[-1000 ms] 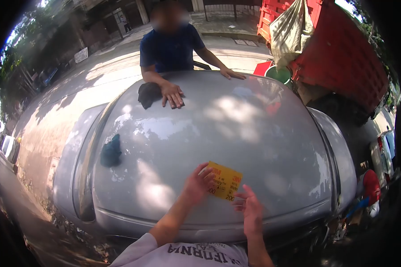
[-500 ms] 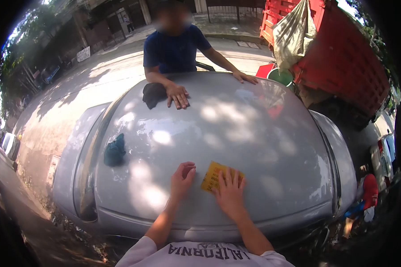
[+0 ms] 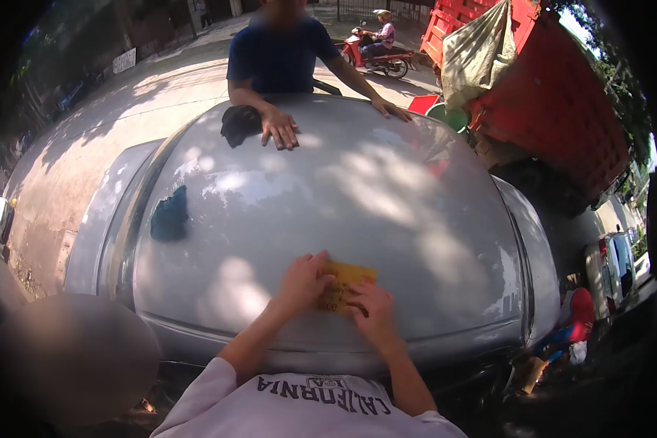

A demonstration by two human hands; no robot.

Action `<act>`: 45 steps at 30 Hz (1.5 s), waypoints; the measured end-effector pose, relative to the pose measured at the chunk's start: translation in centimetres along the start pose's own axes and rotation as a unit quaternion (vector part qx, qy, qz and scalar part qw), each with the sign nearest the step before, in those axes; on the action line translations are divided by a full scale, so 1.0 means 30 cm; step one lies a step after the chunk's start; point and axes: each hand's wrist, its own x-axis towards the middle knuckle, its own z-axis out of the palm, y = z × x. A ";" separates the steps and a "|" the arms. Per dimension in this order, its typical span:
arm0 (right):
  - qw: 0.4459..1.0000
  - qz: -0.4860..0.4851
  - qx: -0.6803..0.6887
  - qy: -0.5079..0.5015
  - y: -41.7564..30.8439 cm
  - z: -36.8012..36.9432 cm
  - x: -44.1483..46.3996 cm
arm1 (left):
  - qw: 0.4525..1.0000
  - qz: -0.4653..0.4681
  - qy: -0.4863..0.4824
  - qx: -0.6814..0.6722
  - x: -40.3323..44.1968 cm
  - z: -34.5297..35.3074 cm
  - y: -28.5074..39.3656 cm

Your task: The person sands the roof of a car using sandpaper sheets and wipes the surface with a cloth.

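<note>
A yellow sheet of sandpaper point(image 3: 352, 273) with printed lettering lies on the grey car roof point(image 3: 285, 212), close to the near edge. My left hand point(image 3: 306, 280) has its fingers closed on the sheet's left side. At the right and lower side, my right hand point(image 3: 373, 309) grips it with bent fingers. The face of the sheet against the roof is hidden. Further left on the roof rests a crumpled teal cloth point(image 3: 169, 214), apart from both hands.
Across the roof a person in a dark blue shirt point(image 3: 281, 58) rests both hands on it, beside a black cloth point(image 3: 240, 125). A red truck point(image 3: 555, 109) stands at the right. Behind, a rider passes on a red motorcycle point(image 3: 378, 61). A blurred head point(image 3: 77, 358) is at lower left.
My left hand, earlier raised beside the sandpaper, now grips its left side. My right hand has gone from lying flat on the sheet to gripping it. A motorcycle and a blurred head have appeared.
</note>
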 end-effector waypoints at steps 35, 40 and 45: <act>0.950 0.108 0.288 0.049 -0.150 -0.212 0.113 | 0.964 0.202 0.068 -0.158 -0.062 -0.159 0.154; 0.889 0.078 0.431 0.134 -0.076 -0.211 0.088 | 0.968 0.225 0.017 -0.107 -0.058 -0.163 0.083; 0.849 0.010 0.523 0.078 -0.011 -0.174 0.059 | 0.839 0.076 -0.194 -0.504 -0.036 -0.141 0.083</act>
